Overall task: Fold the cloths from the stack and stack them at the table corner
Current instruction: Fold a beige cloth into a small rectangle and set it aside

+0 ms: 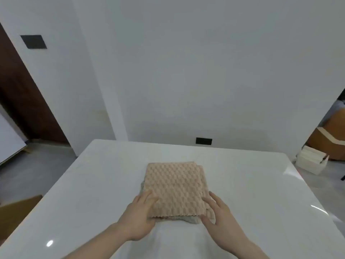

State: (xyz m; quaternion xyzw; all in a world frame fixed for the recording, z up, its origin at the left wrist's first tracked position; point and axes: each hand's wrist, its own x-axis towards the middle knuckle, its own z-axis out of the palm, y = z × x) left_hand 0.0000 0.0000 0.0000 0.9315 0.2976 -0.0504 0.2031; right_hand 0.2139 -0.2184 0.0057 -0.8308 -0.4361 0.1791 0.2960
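Two bare forearms, left hand (139, 215) and right hand (220, 214), sleeveless, ringless.

Soft, even, rather cool light fills the room. The glossy white table (242, 184) carries small bright glare spots near its left and right edges. Shadows are faint. The picture is slightly blurred, and straight lines bend toward the edges.

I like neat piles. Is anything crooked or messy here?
A little. Under the peach cloth, other cloth edges poke out at the near side and right, so the pile is uneven. Both hands, left hand and right hand, touch its near corners.
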